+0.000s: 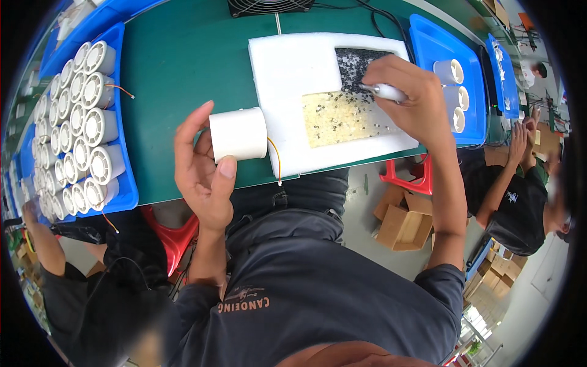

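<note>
My left hand (pixel 205 180) is closed round a white plastic cylinder (pixel 239 134) lying on its side above the green tabletop (pixel 183 67). A thin yellow and red wire (pixel 279 160) trails from the cylinder's right end, close to a white foam block (pixel 278 116). Over that block, my right hand (pixel 411 92) grips a white pen-like tool (pixel 389 93) with a metallic tip pointing left. The tip is at the lower part of a recess full of small black parts (pixel 358 67). Below it, a pale yellow recess (pixel 324 125) has more black bits scattered across it.
A blue tray (pixel 127 177) packed with white slotted cylinders stands at left. Another blue tray (pixel 422 37), at right, holds several white cups (pixel 452 72). A black fan (pixel 269 5) sits at the far edge. Co-workers (pixel 516 202) sit on both sides; red stools (pixel 422 174) are below.
</note>
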### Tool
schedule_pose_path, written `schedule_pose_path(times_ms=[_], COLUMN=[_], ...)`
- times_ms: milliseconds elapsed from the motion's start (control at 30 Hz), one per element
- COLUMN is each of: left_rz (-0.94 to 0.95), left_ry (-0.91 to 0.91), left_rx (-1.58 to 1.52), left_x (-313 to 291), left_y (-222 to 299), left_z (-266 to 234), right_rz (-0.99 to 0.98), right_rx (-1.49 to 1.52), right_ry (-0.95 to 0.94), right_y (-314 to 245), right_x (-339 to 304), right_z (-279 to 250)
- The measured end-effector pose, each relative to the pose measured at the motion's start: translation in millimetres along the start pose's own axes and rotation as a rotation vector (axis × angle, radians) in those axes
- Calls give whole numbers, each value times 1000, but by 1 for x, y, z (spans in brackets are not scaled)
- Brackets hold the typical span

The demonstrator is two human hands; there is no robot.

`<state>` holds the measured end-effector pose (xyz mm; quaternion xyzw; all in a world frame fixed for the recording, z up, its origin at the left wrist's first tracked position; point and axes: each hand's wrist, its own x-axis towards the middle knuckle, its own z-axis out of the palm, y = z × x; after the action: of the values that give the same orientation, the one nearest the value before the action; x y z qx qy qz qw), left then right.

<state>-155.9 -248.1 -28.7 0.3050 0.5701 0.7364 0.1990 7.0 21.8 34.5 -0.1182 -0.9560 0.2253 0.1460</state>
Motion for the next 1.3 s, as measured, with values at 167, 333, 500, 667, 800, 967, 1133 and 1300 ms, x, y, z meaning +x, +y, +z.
schedule_pose_path(times_ms=[167, 333, 500, 667, 800, 967, 1133, 1300], left_rz=[14, 40, 31, -13, -59, -99, -191, -239], left_ry=[7, -6, -13, -1, 43, 71, 92, 21], left_rx=[8, 29, 28, -27, -56, 3, -146, -449], left_x=[1, 1, 2, 1, 0, 5, 9, 17], left_y=[-2, -2, -2, -2, -5, -5, -1, -7], left_z=[-1, -2, -3, -5, -7, -10, -17, -27], right_rz=[-126, -172, -59, 96, 146, 336, 203, 468], right_rx=[83, 41, 69, -12, 15, -124, -59, 144], right_ry=[-11, 38, 67, 145, 230, 200, 245, 300], right_y=[-13, -15, -13, -7, -2, 5, 10, 0], right_x=[30, 47, 39, 15, -6, -27, -33, -38], right_z=[18, 30, 25, 17, 16, 8, 9, 15])
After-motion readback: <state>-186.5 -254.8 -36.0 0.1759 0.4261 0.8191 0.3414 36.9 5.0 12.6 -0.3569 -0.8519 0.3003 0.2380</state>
